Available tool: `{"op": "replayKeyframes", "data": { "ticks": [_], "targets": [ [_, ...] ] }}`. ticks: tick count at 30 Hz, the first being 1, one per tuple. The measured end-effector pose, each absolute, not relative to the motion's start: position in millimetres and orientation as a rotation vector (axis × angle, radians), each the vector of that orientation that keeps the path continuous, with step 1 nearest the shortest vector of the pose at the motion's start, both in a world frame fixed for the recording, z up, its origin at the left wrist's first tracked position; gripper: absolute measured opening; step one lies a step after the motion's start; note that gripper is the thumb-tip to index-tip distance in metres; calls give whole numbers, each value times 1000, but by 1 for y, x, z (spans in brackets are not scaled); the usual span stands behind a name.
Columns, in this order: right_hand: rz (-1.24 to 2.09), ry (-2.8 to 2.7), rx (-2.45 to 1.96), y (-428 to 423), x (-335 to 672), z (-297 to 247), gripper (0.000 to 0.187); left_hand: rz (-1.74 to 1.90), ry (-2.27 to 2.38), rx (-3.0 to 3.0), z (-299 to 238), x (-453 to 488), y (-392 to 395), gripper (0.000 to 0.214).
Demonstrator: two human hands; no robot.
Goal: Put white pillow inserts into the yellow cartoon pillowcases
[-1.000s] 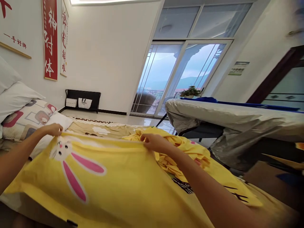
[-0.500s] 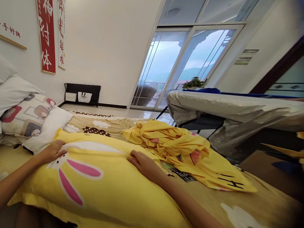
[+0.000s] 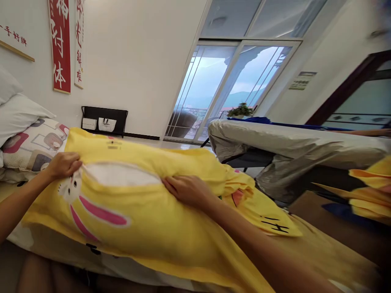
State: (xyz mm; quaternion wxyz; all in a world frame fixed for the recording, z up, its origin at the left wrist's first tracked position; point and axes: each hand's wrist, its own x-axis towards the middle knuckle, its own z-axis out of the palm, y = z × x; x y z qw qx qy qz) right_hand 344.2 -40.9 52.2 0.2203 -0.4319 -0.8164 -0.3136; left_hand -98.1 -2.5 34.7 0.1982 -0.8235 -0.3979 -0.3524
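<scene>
A yellow pillow (image 3: 146,215) in a case printed with a pink-eared rabbit lies across the bed in front of me, its far edge lifted. My left hand (image 3: 62,165) is closed on the pillow's left end, by the rabbit's face. My right hand (image 3: 186,189) grips the cloth near the middle of the pillow, fingers curled into it. Behind my right hand a crumpled yellow sheet (image 3: 259,211) lies on the tan bedspread (image 3: 320,248).
Patterned and white pillows (image 3: 30,142) are stacked at the left by the wall. An ironing board (image 3: 290,140) with a silver cover stands to the right of the bed. More yellow cloth (image 3: 369,191) shows at the right edge. Glass doors (image 3: 226,89) are behind.
Both hands went from lying flat on the pillow to gripping it. The pillow's far edge has risen off the bed and now hides part of the crumpled sheet.
</scene>
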Motion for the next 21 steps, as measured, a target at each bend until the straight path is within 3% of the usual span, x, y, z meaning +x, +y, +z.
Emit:
{"op": "replayKeyframes", "data": {
  "ticks": [2, 5, 11, 17, 21],
  "targets": [
    [-932, -2275, -1252, -35, 347, 39, 46, -822, -1117, -2367, 19, -100, 2, 31],
    [-939, -2168, -1404, -28, 351, 20, 45, -899, -1231, -2270, -3, -104, 6, 30],
    [-397, -2566, -1638, -33, 336, -13, 42, -583, -1373, -2511, -28, -104, -1, 25],
    [-270, -2453, -1811, -54, 319, -3, 36, -255, -1945, -2302, -23, -90, -18, 12],
    [-254, -2295, -2025, -63, 305, 0, 22, -281, -1775, -2138, -11, -67, -34, 18]
  ]
}}
